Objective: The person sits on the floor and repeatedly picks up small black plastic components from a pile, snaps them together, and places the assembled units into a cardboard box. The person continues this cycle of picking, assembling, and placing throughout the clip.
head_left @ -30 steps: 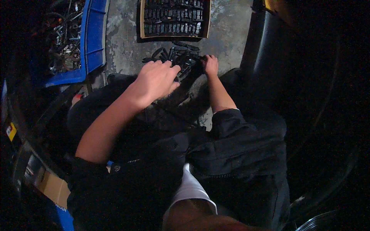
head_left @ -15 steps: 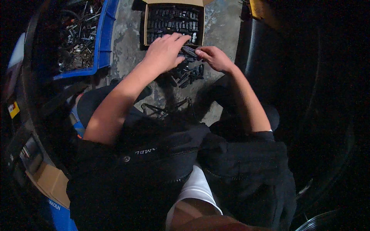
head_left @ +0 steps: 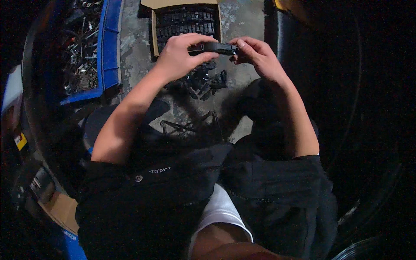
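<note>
Between my two hands is a small bundle of dark, narrow parts [head_left: 220, 48], lying crosswise just in front of the open cardboard box [head_left: 154, 35]. My left hand [head_left: 184, 51] pinches its left end between thumb and fingers. At the right end, the fingers of my right hand [head_left: 252, 53] close on it. What kind of parts these are, I cannot make out. Rows of similar black parts [head_left: 184, 21] fill the box. Below my hands, a loose pile of black parts [head_left: 203, 82] lies on the concrete floor.
A blue bin [head_left: 111, 56] full of mixed metal pieces stands at the left. Nearer to me, between my knees, is a thin dark folding frame [head_left: 188, 125]. A dark, smooth-sided object [head_left: 288, 47] rises at the right. Another cardboard box [head_left: 63, 211] sits at the lower left.
Both hands have lifted slightly away from the pile and moved apart. My left hand, earlier spread over the parts, now grips the bundle's left end. The view has shifted a little.
</note>
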`<state>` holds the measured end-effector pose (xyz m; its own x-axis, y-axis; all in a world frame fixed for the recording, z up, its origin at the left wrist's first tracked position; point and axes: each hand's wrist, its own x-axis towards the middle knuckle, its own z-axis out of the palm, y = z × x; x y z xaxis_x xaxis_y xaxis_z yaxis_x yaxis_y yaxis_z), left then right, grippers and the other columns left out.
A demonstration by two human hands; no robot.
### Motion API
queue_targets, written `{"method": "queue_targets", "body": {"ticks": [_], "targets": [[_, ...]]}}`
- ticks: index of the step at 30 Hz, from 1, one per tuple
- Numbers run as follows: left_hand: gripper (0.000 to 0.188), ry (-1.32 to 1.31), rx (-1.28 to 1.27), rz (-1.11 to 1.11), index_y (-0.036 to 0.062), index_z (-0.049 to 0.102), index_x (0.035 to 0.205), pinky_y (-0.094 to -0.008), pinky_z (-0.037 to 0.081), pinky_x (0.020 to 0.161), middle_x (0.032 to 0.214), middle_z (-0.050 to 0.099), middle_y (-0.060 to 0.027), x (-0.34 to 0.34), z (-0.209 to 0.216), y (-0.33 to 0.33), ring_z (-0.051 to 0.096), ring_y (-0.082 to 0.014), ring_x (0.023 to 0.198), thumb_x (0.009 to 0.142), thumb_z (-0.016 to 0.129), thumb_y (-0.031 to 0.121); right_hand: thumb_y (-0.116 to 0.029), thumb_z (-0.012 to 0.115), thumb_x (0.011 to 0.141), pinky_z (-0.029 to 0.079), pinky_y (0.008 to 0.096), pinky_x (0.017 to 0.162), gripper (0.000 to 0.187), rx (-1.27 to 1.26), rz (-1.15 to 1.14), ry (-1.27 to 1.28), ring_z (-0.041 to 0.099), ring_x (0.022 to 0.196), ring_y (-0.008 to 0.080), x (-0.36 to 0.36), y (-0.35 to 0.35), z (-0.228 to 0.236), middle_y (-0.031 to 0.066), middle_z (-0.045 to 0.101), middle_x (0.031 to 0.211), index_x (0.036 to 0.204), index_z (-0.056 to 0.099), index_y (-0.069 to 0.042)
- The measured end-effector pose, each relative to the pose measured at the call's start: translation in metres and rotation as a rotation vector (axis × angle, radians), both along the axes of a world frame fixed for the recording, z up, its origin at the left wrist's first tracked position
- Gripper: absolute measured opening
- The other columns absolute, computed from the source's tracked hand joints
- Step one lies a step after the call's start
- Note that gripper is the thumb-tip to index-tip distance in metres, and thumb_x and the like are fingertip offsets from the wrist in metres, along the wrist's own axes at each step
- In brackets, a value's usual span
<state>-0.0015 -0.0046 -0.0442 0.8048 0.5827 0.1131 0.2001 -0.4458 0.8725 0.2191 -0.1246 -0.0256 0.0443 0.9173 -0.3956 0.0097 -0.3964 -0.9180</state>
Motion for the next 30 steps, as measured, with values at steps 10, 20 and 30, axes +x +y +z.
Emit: {"method": "queue_targets", "body": {"ticks": [10, 20, 30], "targets": [[0.038, -0.003, -0.122, 0.054, 0.0045, 0.072, 0.109, -0.0306, 0.052, 0.085, 0.100, 0.073, -0.0093, 0.003, 0.003, -0.007, 0.069, -0.0183, 0.093, 0.079, 0.082, 0.027, -0.028, 0.073, 0.089, 0.053, 0.0295, 0.081, 0.036, 0.141, 0.045, -0.414, 0.067, 0.090, 0.0146, -0.003, -0.008, 0.039, 0.0097, 0.072, 0.101, 0.118, 0.068, -0.007], [0.037, -0.074, -0.094, 0.000, 0.0022, 0.071, 0.106, -0.0309, 0.052, 0.085, 0.099, 0.072, -0.0099, -0.005, 0.013, -0.014, 0.069, -0.0180, 0.092, 0.081, 0.080, 0.028, -0.030, 0.075, 0.087, 0.053, 0.0309, 0.083, 0.037, 0.111, 0.090, -0.399, 0.068, 0.094, 0.0190, -0.017, -0.007, 0.045, 0.0112, 0.072, 0.102, 0.113, 0.069, -0.004], [0.036, 0.043, -0.090, -0.003, 0.0013, 0.073, 0.103, -0.0306, 0.052, 0.083, 0.094, 0.073, -0.0108, -0.010, 0.005, -0.010, 0.068, -0.0171, 0.090, 0.084, 0.077, 0.032, -0.017, 0.068, 0.088, 0.056, 0.0403, 0.077, 0.029, 0.491, 0.270, -0.867, 0.068, 0.088, 0.0356, -0.028, -0.001, 0.030, 0.0167, 0.069, 0.100, 0.115, 0.067, -0.007]]}}
